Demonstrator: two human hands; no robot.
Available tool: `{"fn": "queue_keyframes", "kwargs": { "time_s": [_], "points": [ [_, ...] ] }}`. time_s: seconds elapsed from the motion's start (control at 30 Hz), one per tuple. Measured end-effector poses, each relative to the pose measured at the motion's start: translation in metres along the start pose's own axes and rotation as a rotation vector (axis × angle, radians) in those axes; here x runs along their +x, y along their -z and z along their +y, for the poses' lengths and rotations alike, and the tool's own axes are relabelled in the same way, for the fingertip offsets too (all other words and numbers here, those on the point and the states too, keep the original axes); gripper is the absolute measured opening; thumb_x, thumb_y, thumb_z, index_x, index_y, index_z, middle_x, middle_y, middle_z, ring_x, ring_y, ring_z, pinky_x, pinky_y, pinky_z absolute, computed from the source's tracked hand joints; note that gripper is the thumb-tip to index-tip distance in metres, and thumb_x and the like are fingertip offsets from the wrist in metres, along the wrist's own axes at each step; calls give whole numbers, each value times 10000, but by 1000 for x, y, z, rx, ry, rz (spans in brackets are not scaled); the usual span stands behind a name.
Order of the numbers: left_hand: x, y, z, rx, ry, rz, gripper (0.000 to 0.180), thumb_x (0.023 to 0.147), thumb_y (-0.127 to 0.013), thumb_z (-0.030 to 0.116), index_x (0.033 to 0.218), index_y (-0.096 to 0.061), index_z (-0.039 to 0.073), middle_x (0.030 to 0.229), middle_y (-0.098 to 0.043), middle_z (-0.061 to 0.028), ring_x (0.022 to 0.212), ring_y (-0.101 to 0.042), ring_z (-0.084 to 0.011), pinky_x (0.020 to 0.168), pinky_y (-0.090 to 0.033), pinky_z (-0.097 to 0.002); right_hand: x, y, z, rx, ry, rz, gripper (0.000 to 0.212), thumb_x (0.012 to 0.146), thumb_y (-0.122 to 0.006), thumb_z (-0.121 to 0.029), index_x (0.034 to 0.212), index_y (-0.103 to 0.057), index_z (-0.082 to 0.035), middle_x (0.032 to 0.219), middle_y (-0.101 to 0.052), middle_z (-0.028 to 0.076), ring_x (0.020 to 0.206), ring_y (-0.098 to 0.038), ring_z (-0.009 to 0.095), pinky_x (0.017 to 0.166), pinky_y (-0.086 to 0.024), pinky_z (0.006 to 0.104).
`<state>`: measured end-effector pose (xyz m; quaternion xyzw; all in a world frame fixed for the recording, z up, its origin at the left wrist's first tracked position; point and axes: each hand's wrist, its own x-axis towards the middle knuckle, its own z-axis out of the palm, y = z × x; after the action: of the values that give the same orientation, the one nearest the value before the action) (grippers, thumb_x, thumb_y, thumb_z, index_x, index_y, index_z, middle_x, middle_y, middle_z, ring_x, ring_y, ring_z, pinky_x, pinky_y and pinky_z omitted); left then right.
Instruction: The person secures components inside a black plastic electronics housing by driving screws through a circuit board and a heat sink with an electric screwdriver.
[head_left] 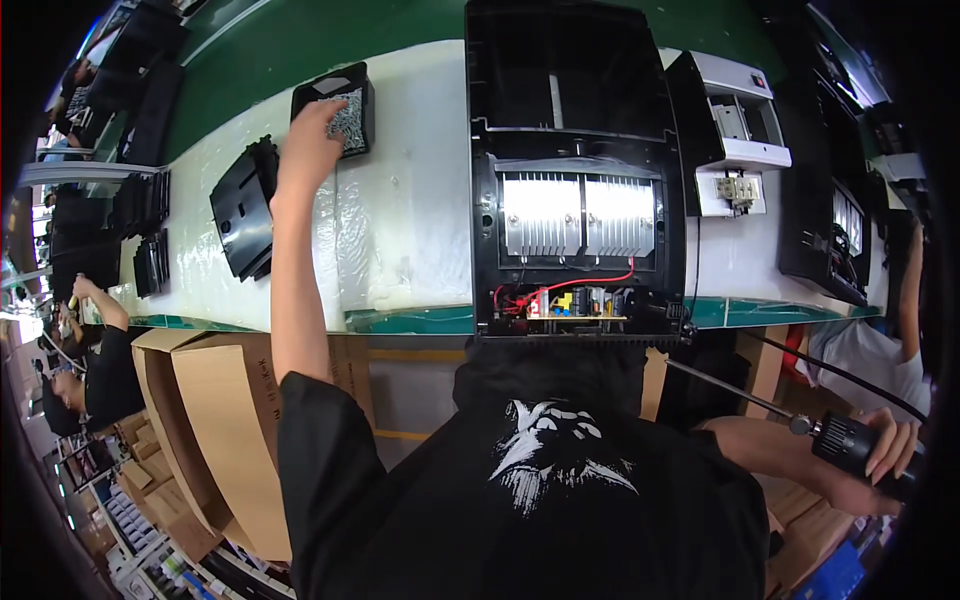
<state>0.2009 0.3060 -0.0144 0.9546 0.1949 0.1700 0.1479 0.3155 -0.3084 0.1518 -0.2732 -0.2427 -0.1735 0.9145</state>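
Note:
My left hand [314, 138] reaches over a black tray [364, 84] of small metal screws [350, 118]. Its fingers are apart over the screws, and I see nothing held between them. At the right, my right hand [888, 455] is wrapped round a black electric screwdriver [848, 446], whose long thin bit points up and left toward the bench edge. Straight ahead lies an opened black housing [575, 90]. Inside it are two silver finned heat sinks [545, 215], a circuit board [575, 303] and red wires.
Black plastic panels [243, 210] are stacked left of the tray on the white bench [410, 200]. Right of the housing stands a white-and-black device [745, 110], with another black housing [825, 225] beyond. Cardboard boxes [225, 430] stand below the bench; other people work at both sides.

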Motion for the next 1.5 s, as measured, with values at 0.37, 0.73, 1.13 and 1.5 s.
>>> {"fn": "queue_keyframes", "kwargs": {
  "time_s": [0.37, 0.73, 1.13, 1.5],
  "points": [
    [6, -23, -22, 163, -38, 16, 136, 776, -640, 127, 862, -680, 29, 848, -626, -148, 844, -592, -331, 725, -468, -413, -10, -12, 26, -84, -34, -185, 441, 715, -692, -347, 775, -353, -72, 704, -447, -7, 471, -433, 59, 534, -355, 156],
    [-3, -23, -18, 33, 143, 94, 188, 855, -607, 208, 858, -654, 26, 800, -655, -142, 752, -622, -326, 660, -481, -397, -10, -24, 37, -53, -45, -238, 399, 715, -688, -300, 757, -364, -70, 726, -452, 7, 483, -445, 67, 528, -363, 177],
    [3, -31, -23, 36, 217, 133, 221, 884, -573, 191, 935, -626, -18, 855, -660, -166, 751, -648, -253, 653, -486, -341, -12, -30, 43, -53, -82, -325, 426, 763, -630, -423, 762, -377, -81, 682, -449, -6, 466, -427, 60, 595, -355, 187],
    [-79, 16, 189, -1484, 327, 7, 239, 973, -478, 229, 920, -548, 7, 816, -583, -72, 677, -563, -120, 582, -461, -243, -28, -41, 57, 233, 159, -245, 339, 714, -740, -274, 753, -467, -78, 749, -521, -15, 575, -497, 27, 693, -384, 106]
  ]
}}
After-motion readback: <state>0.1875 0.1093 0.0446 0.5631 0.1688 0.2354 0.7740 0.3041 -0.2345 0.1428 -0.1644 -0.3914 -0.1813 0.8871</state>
